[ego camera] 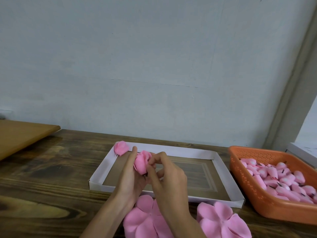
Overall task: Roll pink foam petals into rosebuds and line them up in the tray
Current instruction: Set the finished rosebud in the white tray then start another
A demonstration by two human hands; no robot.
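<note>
Most of the tray floor is open on our right side, with just one rosebud parked in the far left corner. Our hands hang over the tray's left part, left hand and right hand both holding the half-rolled bud. The orange basket sits just beside the right rim, so it's tight there. Two flat petal pieces crowd the near edge. The bench on the left is open up to a board.

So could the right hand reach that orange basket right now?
Probably yes: only the low wall of the tray lies between the right hand and the orange basket, though its fingers are busy pinching the rosebud.
</note>
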